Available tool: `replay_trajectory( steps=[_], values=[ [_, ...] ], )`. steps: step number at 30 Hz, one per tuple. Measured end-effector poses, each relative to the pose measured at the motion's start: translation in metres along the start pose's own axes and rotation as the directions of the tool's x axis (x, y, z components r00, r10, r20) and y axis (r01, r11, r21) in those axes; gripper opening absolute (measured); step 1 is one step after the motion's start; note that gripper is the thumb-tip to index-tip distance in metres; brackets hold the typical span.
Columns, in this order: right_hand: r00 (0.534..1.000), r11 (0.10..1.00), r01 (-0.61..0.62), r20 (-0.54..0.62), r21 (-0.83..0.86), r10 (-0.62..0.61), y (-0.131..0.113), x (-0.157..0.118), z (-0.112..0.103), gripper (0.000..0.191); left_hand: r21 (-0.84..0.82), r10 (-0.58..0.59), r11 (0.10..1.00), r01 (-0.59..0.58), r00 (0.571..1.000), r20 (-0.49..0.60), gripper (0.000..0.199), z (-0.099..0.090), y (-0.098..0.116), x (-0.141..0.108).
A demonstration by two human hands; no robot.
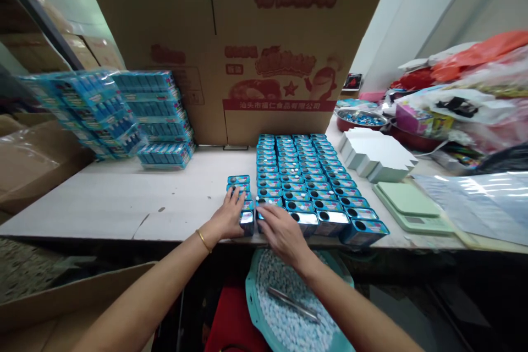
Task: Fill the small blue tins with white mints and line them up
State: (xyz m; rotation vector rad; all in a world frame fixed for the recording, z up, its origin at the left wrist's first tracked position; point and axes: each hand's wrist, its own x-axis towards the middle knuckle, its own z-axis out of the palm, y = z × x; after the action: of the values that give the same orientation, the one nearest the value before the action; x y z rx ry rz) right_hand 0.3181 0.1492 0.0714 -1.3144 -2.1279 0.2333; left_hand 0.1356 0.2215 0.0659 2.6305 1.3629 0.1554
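Along the near edge of the white table [103,198]: one short row of blue tins [238,179], with the left hand [229,217] laid over it, fingers somewhat spread across the tops and sides. Whether they grip a tin, cannot tell.

Just right of that row: one large block of blue tins [333,219], four columns side by side, dark round spots on many tops and small pale pieces on some. Right hand [282,231]: fingers bent over the nearest tin of the leftmost column — a closed grip cannot be made out. Left wrist: one gold-coloured bracelet [203,241].

Below the table edge: one turquoise basin [252,291] of pale blue and white pellets [268,267], a metal utensil [292,305] lying on them, partly under the right forearm.

Right of the block: one pale green scale [408,203]; behind it, a stack of white card [377,151]; farther back, a bowl [361,127] of small blue pieces.

Rear: one large printed carton [185,22], upright. Left rear: wrapped stacks of blue boxes [152,107] — clear film over some.
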Motion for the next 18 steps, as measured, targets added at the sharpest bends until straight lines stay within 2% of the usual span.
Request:
replay_trajectory(
  steps=[2, 3, 5, 7, 9, 12, 15, 18],
  values=[
    [0.990, 0.996, 0.047, 0.140, -0.078, -0.036, -0.005, 0.068, 0.006, 0.046, -0.016, 0.070, 0.997, -0.071, 0.997, -0.024, 0.095, 0.002, -0.002, -0.001],
    [0.970, 0.993, 0.027, 0.242, -0.115, 0.002, -0.003, 0.095, 0.014, 0.050, -0.026, 0.088, 0.996, -0.089, 0.996, -0.034, 0.094, 0.003, -0.004, -0.001],
    [0.910, 0.984, -0.022, 0.404, -0.178, 0.093, 0.006, 0.135, 0.032, 0.058, -0.045, 0.081, 0.995, -0.083, 0.996, -0.048, 0.095, 0.004, -0.012, 0.004],
    [0.866, 0.975, -0.032, 0.481, -0.221, 0.137, 0.021, 0.159, 0.046, 0.062, -0.055, 0.057, 0.997, -0.059, 0.997, -0.046, 0.097, 0.003, -0.026, 0.016],
    [0.857, 0.964, -0.022, 0.492, -0.265, 0.155, 0.038, 0.178, 0.054, 0.063, -0.056, 0.061, 0.997, -0.062, 0.998, -0.029, 0.099, 0.001, -0.046, 0.038],
    [0.860, 0.931, -0.067, 0.453, -0.359, 0.237, 0.066, 0.212, 0.055, 0.065, -0.075, 0.069, 0.995, -0.070, 0.997, -0.018, 0.101, -0.005, -0.081, 0.086],
    [0.876, 0.899, -0.100, 0.391, -0.427, 0.283, 0.098, 0.254, 0.057, 0.067, -0.083, 0.076, 0.994, -0.076, 0.997, -0.004, 0.100, -0.010, -0.111, 0.141],
    [0.899, 0.866, -0.099, 0.330, -0.490, 0.289, 0.127, 0.292, 0.063, 0.065, -0.061, 0.052, 0.997, -0.052, 0.999, 0.007, 0.099, -0.012, -0.131, 0.185]
  ],
)
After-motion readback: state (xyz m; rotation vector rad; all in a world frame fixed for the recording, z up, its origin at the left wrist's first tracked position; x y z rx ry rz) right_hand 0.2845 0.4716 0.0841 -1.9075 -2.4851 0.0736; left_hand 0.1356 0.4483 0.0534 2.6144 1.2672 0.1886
